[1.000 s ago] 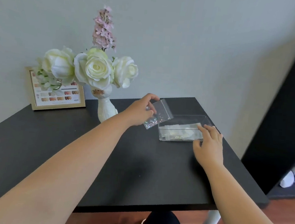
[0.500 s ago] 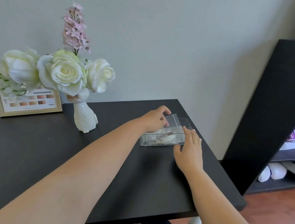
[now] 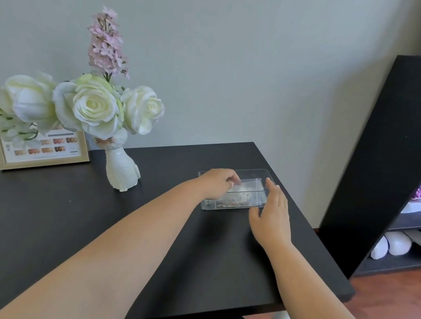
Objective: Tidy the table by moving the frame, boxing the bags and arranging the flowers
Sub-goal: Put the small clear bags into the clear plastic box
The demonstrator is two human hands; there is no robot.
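- The box [image 3: 237,190], a clear shallow tray, sits on the black surface [image 3: 98,221] near its far right corner.
- Small clear bags [image 3: 246,191] lie inside the box, holding pale and brownish bits too small to make out.
- The left hand [image 3: 219,184] reaches over the box's left end, its fingers curled down onto the bags inside; whether they pinch a bag or only press on it, I cannot tell.
- The right hand [image 3: 272,214] lies open and flat at the box's near right corner, its fingertips [image 3: 269,183] against the right wall and its thumb by the front wall, steadying the box rather than gripping it.
- Both forearms are bare and stretch from the near edge across the surface.
- The frame [image 3: 42,150], gold-edged with a printed colour chart, leans against the wall at the far left of the surface, well apart from the box.
- The vase [image 3: 121,171], white with a small cat face at its neck, stands upright just right of the frame.
- The flowers [image 3: 93,104] fill the vase: three cream roses, a tall pink sprig above them, and a white spray drooping over the frame's top left corner.
- A black shelf [image 3: 380,160] stands to the right of the surface, with white and purple items on its lower levels.
- The floor [image 3: 389,304] is reddish wood.
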